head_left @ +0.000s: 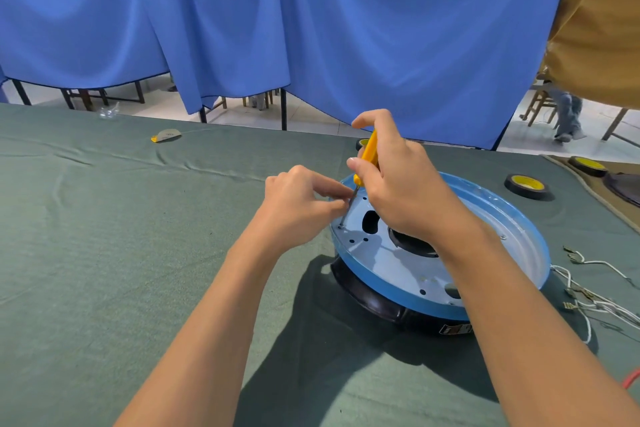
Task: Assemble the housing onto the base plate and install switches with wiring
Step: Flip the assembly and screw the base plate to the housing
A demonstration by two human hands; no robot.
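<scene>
A round blue base plate (408, 274) lies on top of a black housing (367, 302) on the green cloth. My right hand (398, 191) grips a yellow-handled screwdriver (367, 156), tilted, with its tip on a screw (340, 226) at the plate's left rim. My left hand (298, 204) pinches the screwdriver's metal shaft (350, 203) just above that screw. White wires with metal terminals (588, 291) lie loose to the right of the plate. My right wrist hides the plate's central hole in part.
Black tape rolls with yellow cores (526, 185) (588, 166) lie at the right. A small yellow-and-grey piece (166, 135) and clear plastic (109, 112) sit far left. Blue curtains (311, 28) hang behind the table (104, 253). A person in a tan shirt (599, 21) stands at upper right.
</scene>
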